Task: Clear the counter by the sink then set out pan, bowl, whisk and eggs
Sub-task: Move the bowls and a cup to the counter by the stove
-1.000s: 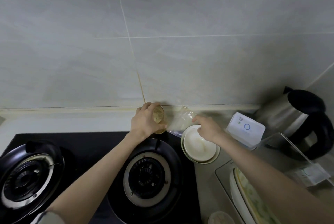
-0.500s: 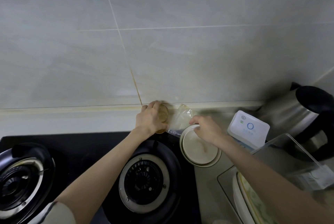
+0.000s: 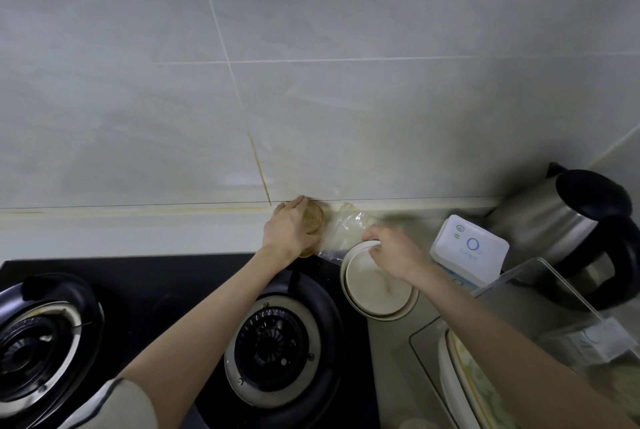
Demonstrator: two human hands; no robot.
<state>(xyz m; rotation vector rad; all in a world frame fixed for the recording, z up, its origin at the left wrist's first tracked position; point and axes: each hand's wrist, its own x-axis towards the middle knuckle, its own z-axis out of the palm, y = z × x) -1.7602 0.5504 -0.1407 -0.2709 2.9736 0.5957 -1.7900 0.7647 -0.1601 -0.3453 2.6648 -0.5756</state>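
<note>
Clearing is underway: left hand (image 3: 289, 232) is wrapping fingers round a jar (image 3: 313, 220) behind the burner (image 3: 273, 342), right hand (image 3: 398, 253) pinching the plates' (image 3: 377, 293) rim beside it; lifting both next probably needs firm grips.

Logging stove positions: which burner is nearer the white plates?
The right burner, directly beside the stacked white plates; the left burner sits at the hob's far end.

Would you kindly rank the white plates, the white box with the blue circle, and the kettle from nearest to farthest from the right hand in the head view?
1. White plates: under the right hand, which is touching them.
2. White box: just to the hand's right.
3. Kettle: far right, in the corner.
</note>
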